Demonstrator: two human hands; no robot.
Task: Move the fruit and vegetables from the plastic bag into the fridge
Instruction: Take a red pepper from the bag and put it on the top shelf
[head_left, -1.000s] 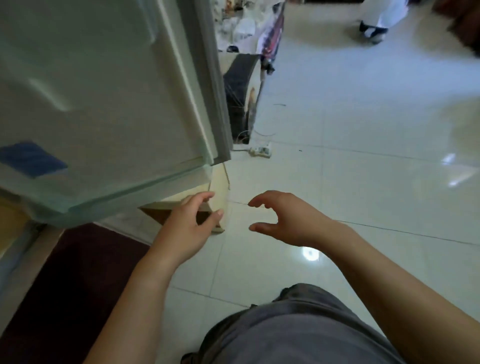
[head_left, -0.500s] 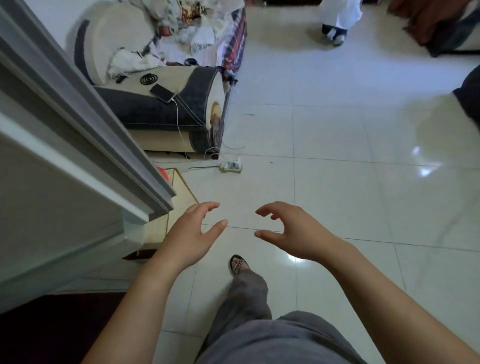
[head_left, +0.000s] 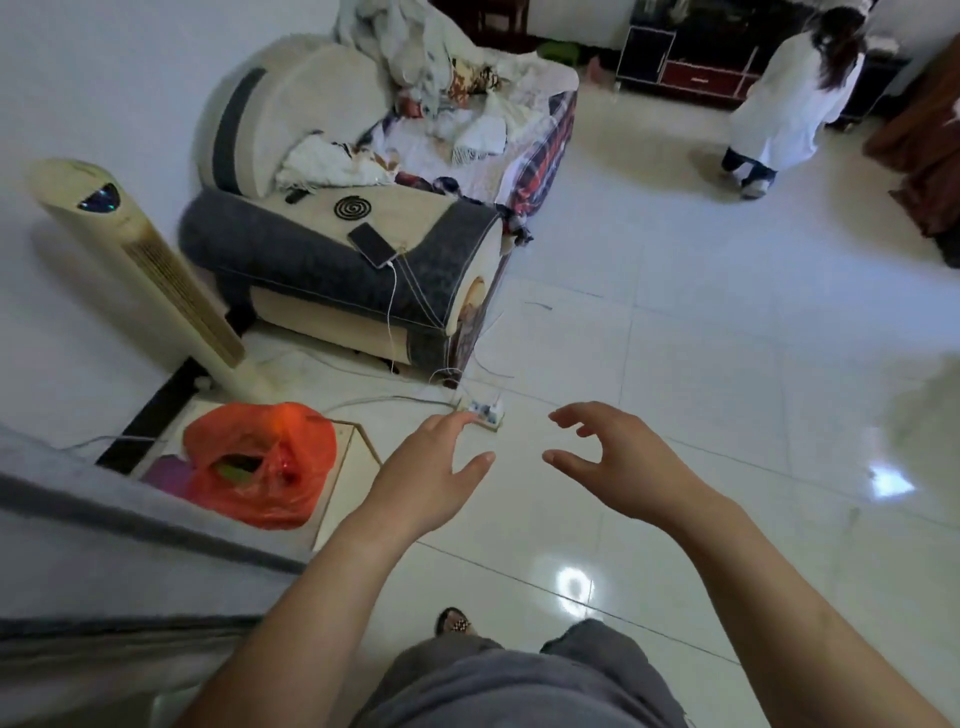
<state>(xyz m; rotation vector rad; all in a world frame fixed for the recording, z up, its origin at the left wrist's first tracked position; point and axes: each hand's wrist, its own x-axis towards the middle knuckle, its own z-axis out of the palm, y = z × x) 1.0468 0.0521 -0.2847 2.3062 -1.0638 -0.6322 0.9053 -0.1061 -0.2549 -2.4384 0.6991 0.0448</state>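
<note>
**White tiled floor, bag on a low board, both hands bare**

White glossy floor (head_left: 675, 364) fills the view. Nearest the camera are grey trousers (head_left: 519, 686) and one sandalled foot (head_left: 453, 621). Above them both arms reach forward. The left hand (head_left: 426, 483) has a loose, slack grip with nothing in it. The right hand (head_left: 623, 467) is the same, thumb and fingers loosely hooked round empty air.

A grey-edged panel, apparently the fridge (head_left: 104, 545), cuts in at lower left. Just past it the orange plastic bag (head_left: 260, 467) sits on a pale low board (head_left: 343, 467), left of the left hand and apart from it (its mouth gapes, showing green and red inside).

Further on lie a power strip (head_left: 485, 413), a tower fan (head_left: 140, 270) and a cluttered sofa (head_left: 332, 260) with a phone (head_left: 371, 244) on its arm. Farthest off stands a person in white (head_left: 784, 104).
</note>
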